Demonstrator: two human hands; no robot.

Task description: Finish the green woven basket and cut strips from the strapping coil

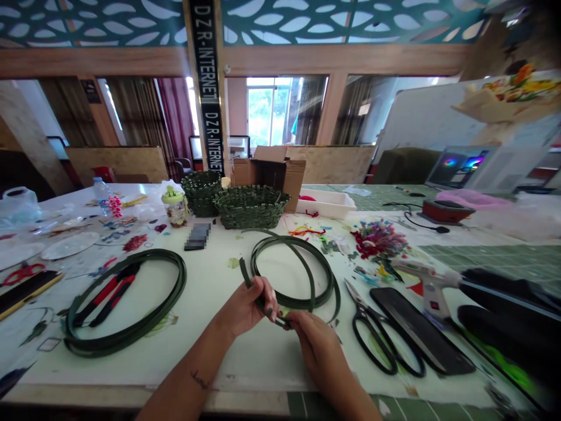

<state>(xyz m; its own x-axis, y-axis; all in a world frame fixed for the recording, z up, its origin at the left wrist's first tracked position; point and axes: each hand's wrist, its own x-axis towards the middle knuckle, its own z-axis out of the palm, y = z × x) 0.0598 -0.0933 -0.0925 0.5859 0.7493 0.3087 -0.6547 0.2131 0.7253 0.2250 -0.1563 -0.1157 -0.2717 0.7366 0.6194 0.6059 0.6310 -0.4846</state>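
You are holding a dark green flat weaving strip (314, 280), wound into a loose coil whose far loops appear to be resting on the white-covered table (210, 351) just in front of you. Your left hand (245, 307) is clenching the strands near the free end, pressing them together, while your right hand (318, 351) is pinching the band just beside it, though its fingers are partly hidden, so you cannot tell how firm that hold is. The strip is looking light and springy, stiff across its width yet flexing along its flat face, and it may slip or spring open if you let go. You are safest taking it by its flat faces, close to where the loops cross, not at the loose end. A second coil (173, 304) is lying to your left around red-handled pliers (105, 298), and black-handled scissors (372, 345) are lying to your right.
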